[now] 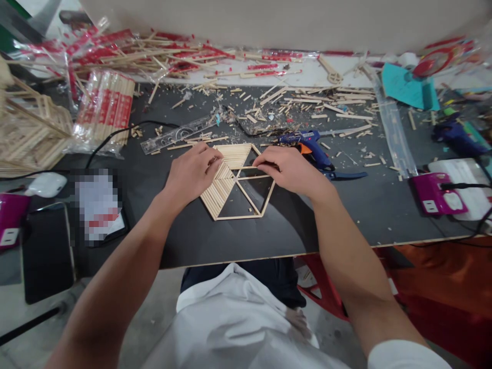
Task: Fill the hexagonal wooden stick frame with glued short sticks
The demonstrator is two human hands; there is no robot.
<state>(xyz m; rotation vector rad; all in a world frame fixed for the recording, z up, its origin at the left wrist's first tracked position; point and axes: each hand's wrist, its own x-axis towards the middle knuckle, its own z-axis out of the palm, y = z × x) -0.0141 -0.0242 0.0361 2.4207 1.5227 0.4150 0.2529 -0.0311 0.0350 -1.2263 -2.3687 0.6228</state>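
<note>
Hand placement on a hexagonal stick frame [239,218]. The frame lies on the dark table [184,236], directly before the person; parallel sticks fill its upper sector [235,155] and lower-left sector [219,197], while the bottom and right-hand sectors show only outer bars and spokes. The right hand [286,164] appears to pinch the right end of a thin stick [246,167], its grip closed between thumb and fingertips. The stick lies near the hub, roughly parallel to the upper rows. The left hand [190,171] rests over the frame's left side, fingers curled towards the hub; whether its grip holds anything cannot be told.

Good practice, as judged from this arrangement: the left hand is best used to steady the frame with light pressure, since the slender spokes probably flex. The stick seats most evenly when kept parallel to its neighbours and flush against the nearest row, with both ends checked against the spokes. A light pinch guards against bowing. The glue gun [317,152], beyond the right hand, calls for a clear margin from wrist and fingers.
</note>
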